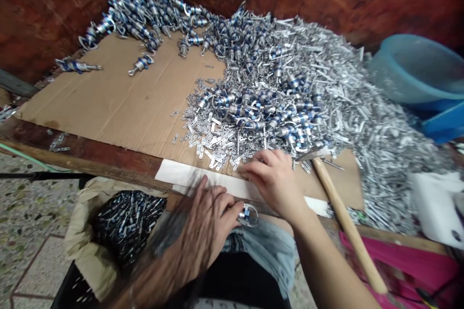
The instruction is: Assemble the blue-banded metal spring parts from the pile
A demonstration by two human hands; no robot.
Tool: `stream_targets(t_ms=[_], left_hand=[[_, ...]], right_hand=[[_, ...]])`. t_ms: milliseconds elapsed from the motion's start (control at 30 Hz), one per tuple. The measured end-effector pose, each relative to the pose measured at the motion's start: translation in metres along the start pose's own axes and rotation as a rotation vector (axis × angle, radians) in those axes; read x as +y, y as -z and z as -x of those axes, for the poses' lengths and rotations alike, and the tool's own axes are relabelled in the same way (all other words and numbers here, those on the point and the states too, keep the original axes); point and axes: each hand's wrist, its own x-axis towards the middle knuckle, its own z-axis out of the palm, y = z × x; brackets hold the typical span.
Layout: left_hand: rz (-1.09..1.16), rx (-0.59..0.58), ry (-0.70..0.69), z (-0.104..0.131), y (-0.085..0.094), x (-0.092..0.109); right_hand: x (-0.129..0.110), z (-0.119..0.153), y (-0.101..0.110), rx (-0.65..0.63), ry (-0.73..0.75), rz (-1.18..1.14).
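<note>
Worktop [97,152] bore cardboard [108,91] | left hand [213,217] clamped blue-banded fitting [246,213] at front edge | right hand [273,178], apart, beside small plates [217,147], grip couldn't be told | step seemed plate-picking; next move likely called for steady fitting

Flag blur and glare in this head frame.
Head view: left hand and left forearm streaked and ghosted, right hand clearer; head view: bright glints across the loose metal pieces, white object at right looks washed out.
</note>
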Motion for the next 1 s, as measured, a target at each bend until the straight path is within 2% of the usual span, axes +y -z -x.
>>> stream_targets(t_ms=[133,233,367,433,567,700,833,900,967,1000], left_hand=[[0.071,0.013,0.067,0.000,0.000,0.001],[0.133,0.062,0.092,0.001,0.000,0.001],[0.185,0.130,0.082,0.002,-0.002,-0.002],[0.213,0.167,0.081,0.002,-0.004,-0.003],[0.266,0.215,0.094,0.004,-0.005,-0.005],[0.245,0.228,0.055,0.004,-0.005,-0.007],[0.208,0.196,0.047,0.003,-0.004,-0.007],[0.227,0.189,0.071,0.003,-0.004,-0.006],[0.257,0.205,0.086,0.003,-0.004,-0.005],[0.270,0.213,0.088,0.003,-0.004,-0.005]], right_hand=[[0.006,-0.034,-0.004,-0.162,0.138,0.088],[0.006,-0.041,0.000,-0.183,0.170,0.077],[-0.003,-0.016,0.014,-0.130,0.094,-0.193],[-0.010,0.005,0.017,-0.162,0.014,-0.318],[-0.021,0.039,0.006,-0.238,-0.097,-0.306],[-0.028,0.039,-0.008,-0.179,-0.132,-0.172],[-0.019,0.032,-0.004,-0.165,-0.214,-0.317],[-0.002,0.036,0.001,-0.027,-0.312,-0.358],[0.025,0.045,0.006,0.232,-0.475,-0.181],[0.041,0.050,0.006,0.359,-0.561,-0.009]])
